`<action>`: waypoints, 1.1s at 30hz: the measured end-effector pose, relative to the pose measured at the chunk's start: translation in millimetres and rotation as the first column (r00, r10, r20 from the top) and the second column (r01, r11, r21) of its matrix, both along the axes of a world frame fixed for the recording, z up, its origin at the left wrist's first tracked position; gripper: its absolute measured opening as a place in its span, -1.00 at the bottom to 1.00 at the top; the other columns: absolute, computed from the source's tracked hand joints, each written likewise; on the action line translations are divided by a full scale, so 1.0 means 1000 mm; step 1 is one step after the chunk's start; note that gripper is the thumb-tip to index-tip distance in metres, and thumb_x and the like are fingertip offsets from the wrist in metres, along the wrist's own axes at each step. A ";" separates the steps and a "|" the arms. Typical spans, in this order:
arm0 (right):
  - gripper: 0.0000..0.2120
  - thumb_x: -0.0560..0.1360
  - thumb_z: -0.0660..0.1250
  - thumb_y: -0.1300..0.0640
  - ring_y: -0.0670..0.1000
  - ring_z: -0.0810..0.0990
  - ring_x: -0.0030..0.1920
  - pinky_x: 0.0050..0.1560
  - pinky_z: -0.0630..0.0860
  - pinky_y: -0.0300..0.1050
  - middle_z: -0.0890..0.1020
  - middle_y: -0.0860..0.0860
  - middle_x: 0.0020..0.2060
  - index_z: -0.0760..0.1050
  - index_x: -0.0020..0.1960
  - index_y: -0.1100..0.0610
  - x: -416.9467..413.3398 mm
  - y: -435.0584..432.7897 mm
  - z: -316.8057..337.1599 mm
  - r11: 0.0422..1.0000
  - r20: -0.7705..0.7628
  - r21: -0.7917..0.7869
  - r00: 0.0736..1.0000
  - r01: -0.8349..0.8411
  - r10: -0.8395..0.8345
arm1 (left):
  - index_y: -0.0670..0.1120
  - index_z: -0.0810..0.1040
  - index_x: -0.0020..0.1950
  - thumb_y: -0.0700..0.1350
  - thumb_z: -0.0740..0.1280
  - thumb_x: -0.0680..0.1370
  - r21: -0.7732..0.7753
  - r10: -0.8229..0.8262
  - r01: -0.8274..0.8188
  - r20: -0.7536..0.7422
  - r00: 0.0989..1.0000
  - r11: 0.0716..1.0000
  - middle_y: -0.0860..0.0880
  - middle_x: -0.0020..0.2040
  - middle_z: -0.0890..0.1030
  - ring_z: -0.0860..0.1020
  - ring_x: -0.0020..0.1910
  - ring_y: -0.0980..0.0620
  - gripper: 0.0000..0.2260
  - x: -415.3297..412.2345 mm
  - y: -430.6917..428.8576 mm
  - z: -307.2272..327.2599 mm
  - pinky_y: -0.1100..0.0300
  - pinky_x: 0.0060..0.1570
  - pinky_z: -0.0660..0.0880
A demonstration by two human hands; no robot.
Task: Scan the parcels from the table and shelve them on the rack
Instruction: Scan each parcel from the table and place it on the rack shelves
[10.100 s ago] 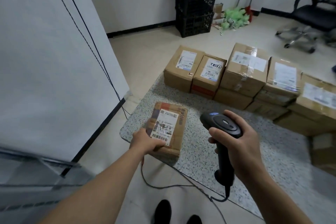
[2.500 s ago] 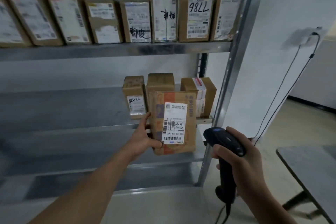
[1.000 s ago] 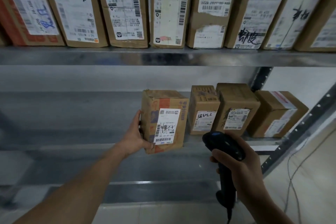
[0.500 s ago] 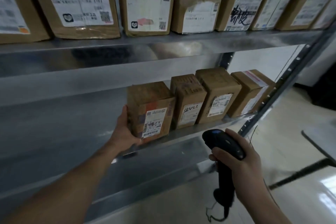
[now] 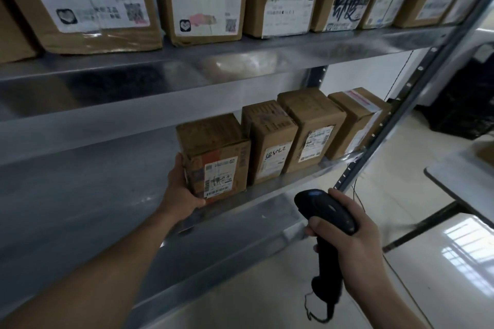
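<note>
On grey metal rack shelf, just right of the clasping left hand: brown labelled cardboard parcel. Best nudged flush against neighbouring brown box, label outward; right hand grips black handheld scanner

Head-worn wide view, close, downward along the rack.

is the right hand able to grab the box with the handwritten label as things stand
Probably not: the right hand grips the scanner, so its fingers are taken. The path looks free, since the handwritten-label box stands at the open shelf front with nothing between it and that hand.
</note>
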State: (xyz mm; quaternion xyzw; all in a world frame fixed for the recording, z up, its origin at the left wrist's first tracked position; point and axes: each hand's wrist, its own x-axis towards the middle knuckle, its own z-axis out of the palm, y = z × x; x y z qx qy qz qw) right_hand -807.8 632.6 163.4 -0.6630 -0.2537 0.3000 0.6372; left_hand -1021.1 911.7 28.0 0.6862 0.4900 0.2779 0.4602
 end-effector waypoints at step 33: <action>-0.42 0.31 0.63 0.23 0.25 0.71 -0.08 -0.16 0.69 0.23 0.69 0.06 0.01 0.52 0.17 -0.21 0.085 -0.091 0.003 0.987 0.039 0.067 0.988 -0.149 0.147 | -0.02 0.66 0.12 0.07 0.43 0.51 0.211 0.260 -0.177 -0.485 0.835 0.961 -0.11 0.09 0.68 0.62 0.10 -0.17 -0.74 0.055 -0.161 0.069 0.11 0.00 0.48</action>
